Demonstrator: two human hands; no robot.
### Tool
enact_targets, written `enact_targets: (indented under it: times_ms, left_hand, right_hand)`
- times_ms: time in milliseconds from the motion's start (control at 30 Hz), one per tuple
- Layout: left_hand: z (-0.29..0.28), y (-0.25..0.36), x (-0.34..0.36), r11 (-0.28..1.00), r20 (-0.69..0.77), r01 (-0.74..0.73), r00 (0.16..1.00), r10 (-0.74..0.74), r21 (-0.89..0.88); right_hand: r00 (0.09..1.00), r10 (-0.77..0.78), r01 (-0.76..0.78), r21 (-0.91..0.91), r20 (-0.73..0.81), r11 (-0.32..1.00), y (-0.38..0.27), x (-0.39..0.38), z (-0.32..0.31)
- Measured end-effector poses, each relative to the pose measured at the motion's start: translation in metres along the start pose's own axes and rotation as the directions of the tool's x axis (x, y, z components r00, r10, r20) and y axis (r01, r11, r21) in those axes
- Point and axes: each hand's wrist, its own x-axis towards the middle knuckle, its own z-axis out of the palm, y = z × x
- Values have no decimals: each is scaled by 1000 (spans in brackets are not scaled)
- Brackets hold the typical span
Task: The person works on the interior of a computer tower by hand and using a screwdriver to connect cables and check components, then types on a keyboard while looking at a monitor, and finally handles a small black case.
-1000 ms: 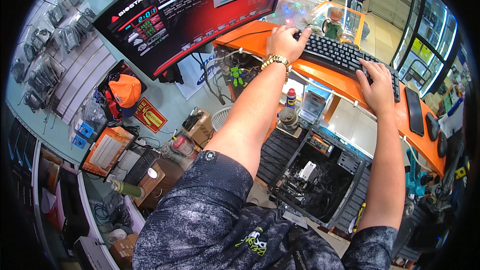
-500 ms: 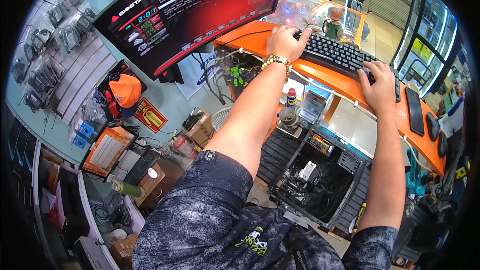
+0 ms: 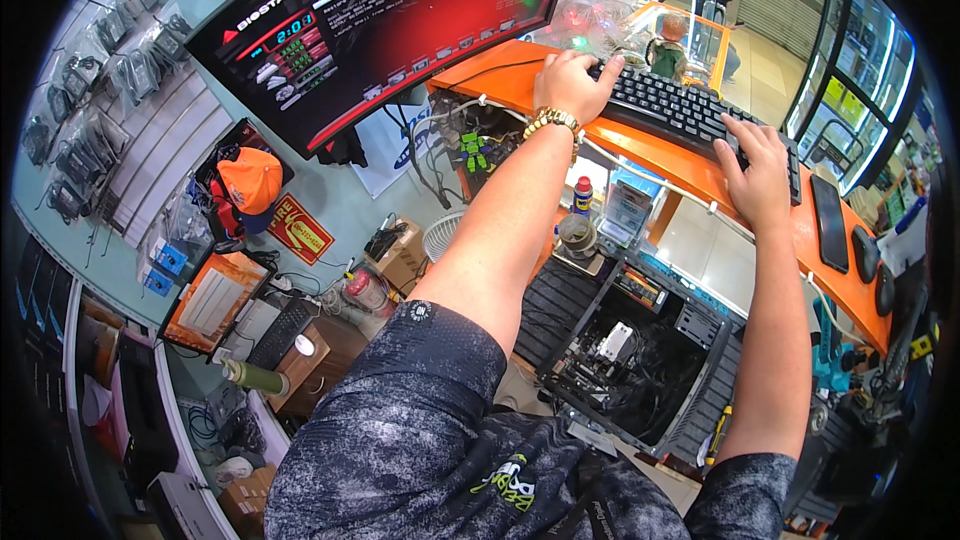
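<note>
A black keyboard (image 3: 668, 105) lies on the narrow orange desk (image 3: 490, 70). At its left end rests my left hand (image 3: 575, 86), fingers spread and a gold bracelet on the wrist. My right hand (image 3: 757, 170) is over the keyboard's right end, its fingertips on the keys and its thumb stretched out. Neither hand grips anything. Beyond the desk's left side a large black monitor (image 3: 380, 40) shows a black and red setup menu. Below my arms lies an opened computer case (image 3: 640, 360), with its inner parts and cables in sight.
Right of the keyboard lie a black phone-like slab (image 3: 829, 223) and two dark mice (image 3: 866, 252). A blue spray can with a red cap (image 3: 582, 196) stands near the case. White cable runs along the desk's front edge. An orange cap (image 3: 250, 180) hangs at the left.
The menu text and highlight on the monitor have changed slightly. My right hand's fingers have shifted a little on the keys; my left hand stays where it was.
</note>
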Motion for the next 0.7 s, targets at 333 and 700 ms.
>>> enact_targets:
  times_ms: [333, 700]
  left_hand:
    - [1, -2, 1, 1000, -12, -12, 1000, 12, -3]
    - [8, -6, 1, 992, -49, -86, 995, 91, 90]
  right_hand:
    - [999, 17, -17, 10, 39, 1000, 1, 0, 1]
    - [994, 111, -111, -77, -5, 991, -1, -1, 2]
